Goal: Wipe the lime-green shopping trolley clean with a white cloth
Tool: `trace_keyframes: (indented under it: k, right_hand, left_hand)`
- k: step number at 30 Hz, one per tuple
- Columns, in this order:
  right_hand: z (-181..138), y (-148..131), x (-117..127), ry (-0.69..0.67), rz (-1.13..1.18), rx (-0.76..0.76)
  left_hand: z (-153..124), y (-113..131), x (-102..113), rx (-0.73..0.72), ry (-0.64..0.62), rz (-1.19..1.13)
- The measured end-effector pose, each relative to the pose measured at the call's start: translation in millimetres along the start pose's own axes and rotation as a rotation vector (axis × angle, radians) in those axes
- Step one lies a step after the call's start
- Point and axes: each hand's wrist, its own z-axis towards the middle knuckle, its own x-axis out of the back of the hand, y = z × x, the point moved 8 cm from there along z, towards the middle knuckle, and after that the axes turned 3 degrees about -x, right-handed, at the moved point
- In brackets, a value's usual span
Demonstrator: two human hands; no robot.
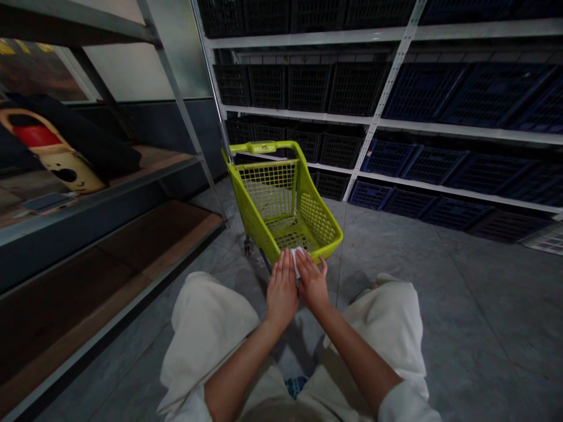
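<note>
A small lime-green shopping cart [264, 202] stands on the grey floor just in front of my knees, its handle on the far side. My left hand [281, 288] and my right hand [313, 280] are side by side at the cart's near rim. Between them is a small white cloth or wipe [296, 258], pressed against the rim. Left fingers lie stretched and close together over it; right fingers curl on the cloth and the rim. My legs in pale trousers are bent below.
Metal shelving [101, 193] on the left carries a yellow and red toy-like object [57, 153] and dark items. Long racks [396, 123] across the back and right hold many dark and blue crates. Grey tiled floor [475, 316] spreads to the right.
</note>
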Motion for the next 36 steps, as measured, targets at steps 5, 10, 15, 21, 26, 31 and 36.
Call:
trace_keyframes:
  k: [5, 10, 15, 21, 26, 31, 36]
  right_hand:
    - [2, 27, 8, -0.074, -0.036, 0.111]
    - [7, 114, 31, 0.03, -0.153, -0.073]
    - [12, 122, 33, 0.093, -0.164, -0.19]
    - [11, 23, 7, 0.023, -0.022, -0.081]
    - [12, -5, 3, -0.05, 0.034, 0.054]
    - [12, 62, 17, -0.054, -0.051, 0.041]
    - [14, 130, 31, 0.035, -0.113, -0.152]
  left_hand:
    - [0, -2, 2, -0.012, -0.009, 0.012]
    - [0, -2, 2, -0.028, -0.009, 0.004]
    - [0, -1, 0, -0.01, -0.014, 0.003]
    - [1, 0, 0, -0.012, -0.011, 0.008]
    - [-1, -6, 0, -0.01, -0.012, 0.021]
    - [0, -6, 1, -0.028, -0.028, 0.025]
    - [0, -1, 1, -0.041, -0.043, 0.035]
